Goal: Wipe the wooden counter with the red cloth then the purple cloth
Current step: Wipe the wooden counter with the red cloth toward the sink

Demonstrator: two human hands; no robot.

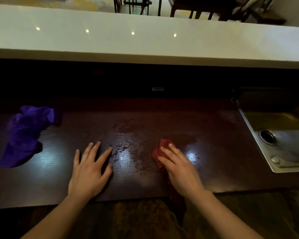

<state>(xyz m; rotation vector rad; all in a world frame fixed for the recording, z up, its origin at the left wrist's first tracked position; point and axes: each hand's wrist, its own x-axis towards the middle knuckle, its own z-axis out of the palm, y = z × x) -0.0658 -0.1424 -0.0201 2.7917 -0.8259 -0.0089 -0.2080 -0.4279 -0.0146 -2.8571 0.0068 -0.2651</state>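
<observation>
The dark wooden counter (162, 118) spans the view, with a wet, speckled patch at its middle. My right hand (179, 168) presses flat on the red cloth (160, 150), which is bunched under my palm and fingers, and part of it hangs over the front edge. My left hand (89, 171) rests flat on the wood with fingers spread, holding nothing. The purple cloth (26, 133) lies crumpled at the counter's left end, well apart from both hands.
A steel sink (283, 135) with a drain is set in at the right end. A raised white ledge (145, 40) runs along the back above a dark recess. Chairs and a table stand beyond it.
</observation>
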